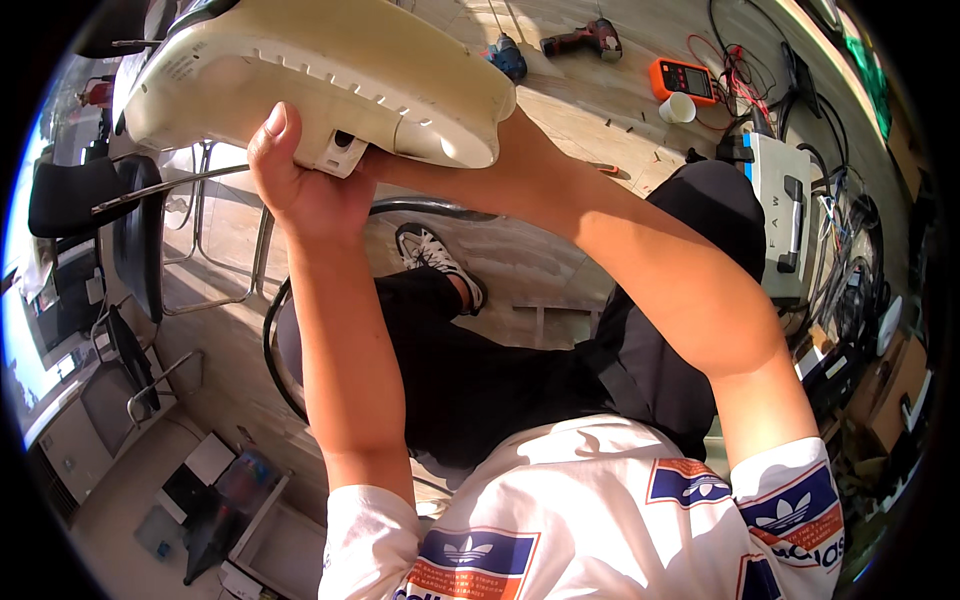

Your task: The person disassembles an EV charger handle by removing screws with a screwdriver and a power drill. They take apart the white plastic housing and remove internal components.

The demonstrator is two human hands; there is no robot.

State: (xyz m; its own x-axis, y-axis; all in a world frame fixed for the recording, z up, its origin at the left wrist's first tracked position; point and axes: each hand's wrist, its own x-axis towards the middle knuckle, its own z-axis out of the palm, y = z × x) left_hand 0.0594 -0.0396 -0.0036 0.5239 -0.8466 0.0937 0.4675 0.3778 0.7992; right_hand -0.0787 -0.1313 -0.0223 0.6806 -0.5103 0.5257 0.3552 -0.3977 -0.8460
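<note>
A beige plastic housing [240, 70], with a row of vents and a small latch-like fitting [342, 150] on its edge, is held up at the top. My left hand [295, 180] grips its lower edge, thumb pressed against the face beside the fitting. My right hand [515, 155] reaches behind the housing's right end, touching it; its fingers are hidden. A thick black hose or cable [430, 208] curves beneath my arms, and a thin metal bar [170, 185] juts out leftward below the housing.
Two drills [583, 40] [507, 58], an orange meter [683, 82] and a paper cup [678, 108] lie on the tiled floor [560, 260]. A silver case [775, 215] and tangled cables [855, 290] are at right. Black chairs [137, 240] stand at left. My legs surround the lower middle.
</note>
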